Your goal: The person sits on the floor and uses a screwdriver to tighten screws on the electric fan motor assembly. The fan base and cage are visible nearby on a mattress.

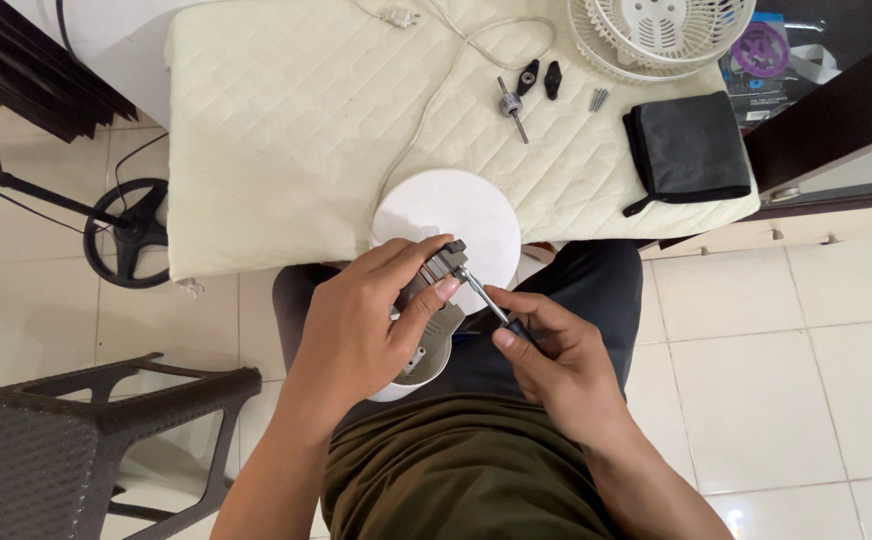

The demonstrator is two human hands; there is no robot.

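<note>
Both hands work over the lap: left hand (356, 325) clamps the grey motor housing (434, 290) atop the white fan base (446, 215), right hand (556, 365) pinches a screwdriver (484, 300), which wants keeping square and steady on the screw.

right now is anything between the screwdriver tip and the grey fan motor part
Nothing visible. The right hand holds the screwdriver with its tip at the grey motor part, which the left hand grips.
</note>
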